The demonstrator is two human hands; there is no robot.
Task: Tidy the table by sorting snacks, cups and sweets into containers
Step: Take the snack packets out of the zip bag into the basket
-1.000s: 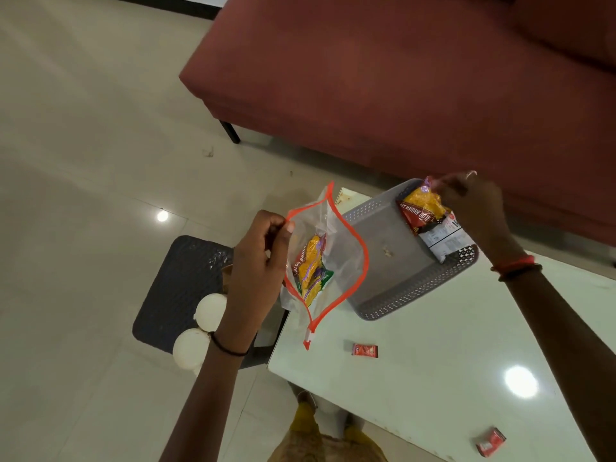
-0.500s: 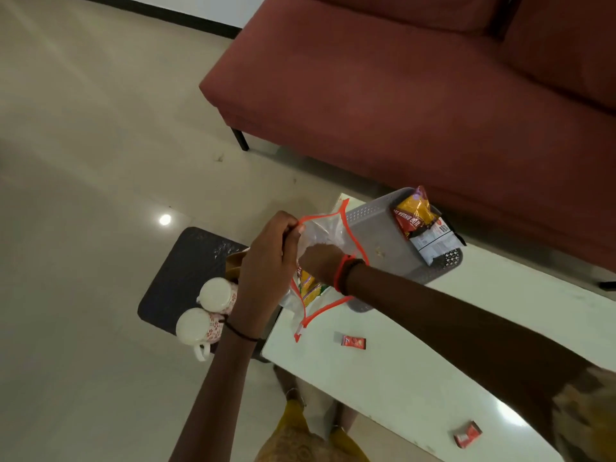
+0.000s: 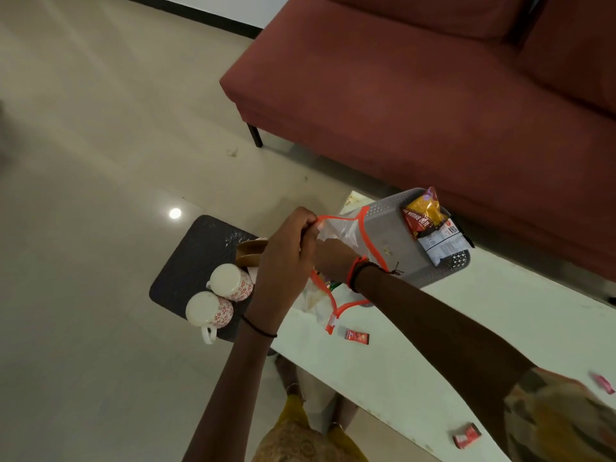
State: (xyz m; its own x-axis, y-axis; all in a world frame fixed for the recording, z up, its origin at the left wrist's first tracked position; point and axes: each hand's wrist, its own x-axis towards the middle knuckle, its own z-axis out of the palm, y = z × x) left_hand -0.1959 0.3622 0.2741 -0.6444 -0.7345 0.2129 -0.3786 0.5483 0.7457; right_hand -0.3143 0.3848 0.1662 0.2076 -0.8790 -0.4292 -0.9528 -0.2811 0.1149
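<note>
The left hand (image 3: 286, 258) pinches the top edge of a clear plastic pouch (image 3: 343, 231) with an orange zip rim, thumb and fingers closed on that rim, and holds its mouth wide above the near-left corner of the white worktop (image 3: 433, 328). The right hand (image 3: 333, 258) reaches into the mouth from 4 o'clock. Its fingers are hidden behind the left hand and the plastic, so I cannot tell whether they grip anything. A bit of green and yellow wrapper (image 3: 330, 285) shows through the pouch just below the right wrist.

Directly at 3 o'clock of the pouch, touching it, a grey perforated plastic basket (image 3: 390, 235) sits on the worktop. At its far end lie a red and yellow snack packet (image 3: 423, 215) and a white and black packet (image 3: 440, 243).

One small red sweet (image 3: 356, 336) lies on the worktop at 6 o'clock of the pouch, another (image 3: 466, 435) near the front edge at 5 o'clock, and a pinkish one (image 3: 603, 383) at the frame's right side.

At 9 o'clock of the left hand, a dark square stool (image 3: 186, 271) carries two white cups with red patterning (image 3: 230, 281) (image 3: 208, 310), standing rim up, side by side.
</note>
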